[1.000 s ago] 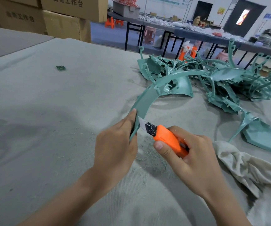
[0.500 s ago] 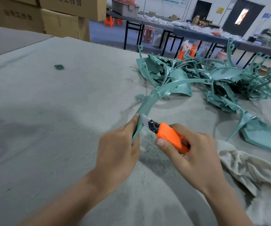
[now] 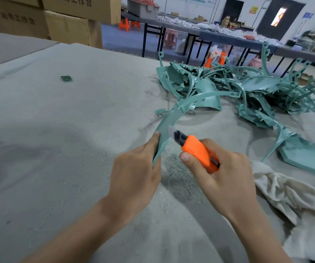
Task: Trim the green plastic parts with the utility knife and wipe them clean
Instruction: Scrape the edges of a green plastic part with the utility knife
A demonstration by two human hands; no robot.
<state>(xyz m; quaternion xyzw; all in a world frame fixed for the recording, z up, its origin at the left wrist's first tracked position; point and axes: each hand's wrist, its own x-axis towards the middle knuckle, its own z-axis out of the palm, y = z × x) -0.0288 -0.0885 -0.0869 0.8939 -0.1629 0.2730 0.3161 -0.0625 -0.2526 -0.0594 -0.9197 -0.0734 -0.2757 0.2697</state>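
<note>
Evidently mid-trim: grips the curved green part (image 3: 169, 118) by its near end, over the table (image 3: 58, 139), in the curled fingers of the left hand (image 3: 135, 173) and clasps the utility knife (image 3: 198, 151) in the closed right hand (image 3: 228, 175), blade at the part's edge. Leaves the pile of green parts (image 3: 257, 88) beyond seemingly untrimmed and the cloth (image 3: 289, 196) lying unused.

Grey mat (image 3: 39, 149), boxes (image 3: 73, 29), far tables (image 3: 228, 37)
Boxes stack at far left; a small green chip (image 3: 66, 78) lies on the mat's left side; orange stools (image 3: 124, 24) stand by the tables.
</note>
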